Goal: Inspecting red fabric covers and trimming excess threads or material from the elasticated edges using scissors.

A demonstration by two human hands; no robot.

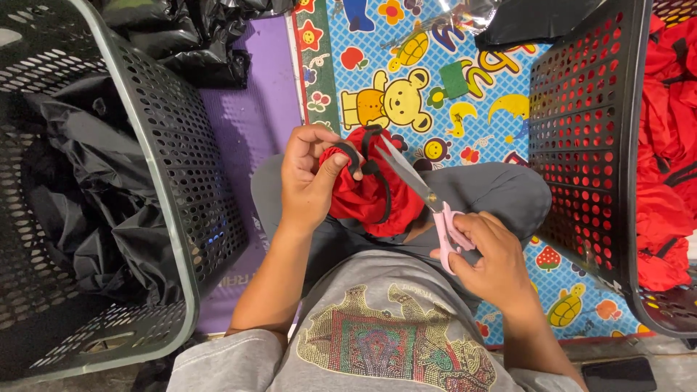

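on the floor lies a bright play mat (406,65) with a blue check pattern and cartoon pictures on it: a yellow bear, a turtle, a moon, apples and strawberries. beside it is a purple mat (254,116). the person sits on the mats with legs crossed, in grey trousers and a grey shirt with a sparkly elephant on the front.

at the left side stands a big grey plastic basket (170,167) full of holes, and black cloth (87,189) is piled inside it. more black cloth lies at the top of the view. at the right side stands a black basket with holes (588,123), and red cloth (664,145) is piled in it. a dark phone (619,374) lies on the floor near the bottom right.

over the lap, the left hand (308,178) is closed on a small red cloth piece with black straps (374,189). the thumb and fingers pinch a black strap near the top of it. the cloth hangs bunched up just below the hand.

the right hand (490,258) grips pink-handled scissors (428,196), with fingers through the pink loops. the scissors are long and lie on a slant. the handles are low and to the right, and the tips point up and to the left, right at the black strap. the blades look almost shut and touch the cloth near the left thumb.
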